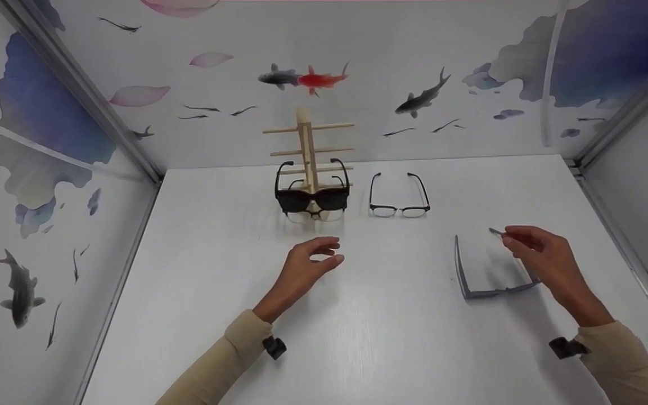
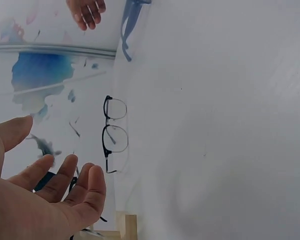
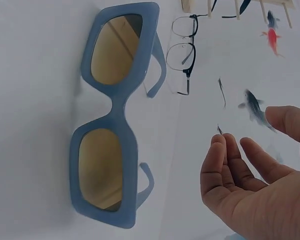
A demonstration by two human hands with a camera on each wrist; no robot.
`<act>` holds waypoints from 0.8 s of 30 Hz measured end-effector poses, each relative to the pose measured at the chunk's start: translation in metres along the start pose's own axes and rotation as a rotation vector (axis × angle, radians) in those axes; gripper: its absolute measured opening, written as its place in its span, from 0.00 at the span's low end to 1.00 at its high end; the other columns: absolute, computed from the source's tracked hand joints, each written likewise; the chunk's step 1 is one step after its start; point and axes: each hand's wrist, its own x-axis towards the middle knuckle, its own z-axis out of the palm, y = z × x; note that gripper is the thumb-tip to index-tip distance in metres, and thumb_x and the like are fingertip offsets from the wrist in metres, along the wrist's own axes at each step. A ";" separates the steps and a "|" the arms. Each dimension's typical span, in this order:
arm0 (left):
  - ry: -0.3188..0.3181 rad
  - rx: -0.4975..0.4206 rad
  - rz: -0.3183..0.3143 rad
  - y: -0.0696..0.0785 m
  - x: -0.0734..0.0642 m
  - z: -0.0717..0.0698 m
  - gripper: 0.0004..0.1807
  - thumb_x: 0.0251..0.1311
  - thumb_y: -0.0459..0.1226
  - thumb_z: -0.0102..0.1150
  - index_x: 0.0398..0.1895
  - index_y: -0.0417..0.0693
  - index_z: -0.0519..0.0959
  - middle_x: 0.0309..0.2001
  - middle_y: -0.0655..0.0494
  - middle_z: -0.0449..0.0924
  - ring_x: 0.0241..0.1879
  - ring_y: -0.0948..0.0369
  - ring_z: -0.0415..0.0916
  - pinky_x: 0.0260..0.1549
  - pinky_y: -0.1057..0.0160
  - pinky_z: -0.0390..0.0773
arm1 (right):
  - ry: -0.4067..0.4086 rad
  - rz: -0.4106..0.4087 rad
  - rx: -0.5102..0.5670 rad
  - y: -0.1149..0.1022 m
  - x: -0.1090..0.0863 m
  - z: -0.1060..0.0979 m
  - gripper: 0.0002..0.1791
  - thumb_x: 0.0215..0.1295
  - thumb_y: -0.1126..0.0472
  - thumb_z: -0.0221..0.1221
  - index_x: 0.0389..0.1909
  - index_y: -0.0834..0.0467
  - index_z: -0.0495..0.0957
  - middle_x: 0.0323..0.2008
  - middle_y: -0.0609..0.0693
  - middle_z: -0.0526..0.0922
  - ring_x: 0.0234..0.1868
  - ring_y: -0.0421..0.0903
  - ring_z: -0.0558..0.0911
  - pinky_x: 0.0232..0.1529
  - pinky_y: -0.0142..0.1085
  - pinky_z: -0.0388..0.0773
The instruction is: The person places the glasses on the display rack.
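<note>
Large blue-grey sunglasses (image 3: 118, 105) with brown lenses rest on the white table at the right, temples toward the back wall. My right hand (image 1: 543, 256) hovers over their right temple, overlapping it in the head view, and the temple's end shows past the fingertips. The right wrist view has a gap between thumb and fingers, which are loosely bent with nothing between them. My left hand (image 1: 313, 261) hovers over the middle of the table, holding nothing, thumb and fingers apart. Eyeglasses with dark upper rims (image 1: 400, 211) lie behind and between the hands.
A wooden eyewear rack (image 1: 306, 140) stands at the back, in front of the left hand. Black sunglasses (image 1: 313, 199) hang on it, with thin-framed glasses (image 1: 315, 215) below. White walls (image 1: 358, 34) printed with fish enclose the back and sides of the table (image 1: 358, 349).
</note>
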 end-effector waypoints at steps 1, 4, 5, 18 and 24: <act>-0.006 0.005 -0.002 0.000 0.001 0.003 0.27 0.76 0.47 0.70 0.72 0.48 0.81 0.66 0.46 0.84 0.66 0.51 0.80 0.67 0.46 0.82 | 0.010 0.006 -0.001 0.004 -0.002 -0.002 0.29 0.83 0.50 0.63 0.71 0.68 0.78 0.52 0.32 0.85 0.52 0.27 0.83 0.49 0.19 0.81; -0.022 0.004 0.002 -0.003 0.003 0.012 0.27 0.76 0.47 0.70 0.72 0.47 0.81 0.65 0.47 0.85 0.66 0.52 0.80 0.66 0.46 0.82 | 0.032 0.016 -0.007 0.017 -0.008 -0.008 0.28 0.83 0.52 0.63 0.71 0.68 0.78 0.52 0.30 0.84 0.53 0.27 0.81 0.50 0.17 0.79; -0.027 0.003 0.004 -0.005 0.004 0.015 0.27 0.76 0.47 0.70 0.72 0.46 0.82 0.65 0.46 0.85 0.66 0.52 0.80 0.66 0.45 0.82 | 0.040 0.022 -0.011 0.021 -0.010 -0.010 0.28 0.83 0.52 0.64 0.71 0.68 0.78 0.52 0.29 0.83 0.53 0.27 0.80 0.50 0.17 0.78; -0.085 -0.042 0.032 -0.010 0.008 0.062 0.26 0.76 0.46 0.71 0.72 0.47 0.82 0.65 0.47 0.86 0.65 0.54 0.81 0.63 0.52 0.83 | 0.125 0.094 -0.057 0.059 -0.033 -0.030 0.31 0.82 0.49 0.65 0.71 0.70 0.77 0.47 0.19 0.80 0.49 0.23 0.78 0.45 0.15 0.76; -0.114 -0.061 0.049 -0.009 0.012 0.084 0.26 0.76 0.45 0.71 0.72 0.47 0.82 0.65 0.47 0.86 0.65 0.53 0.81 0.62 0.58 0.83 | 0.108 0.149 -0.075 0.075 -0.039 -0.034 0.34 0.81 0.46 0.65 0.72 0.69 0.76 0.47 0.17 0.79 0.49 0.21 0.76 0.43 0.15 0.76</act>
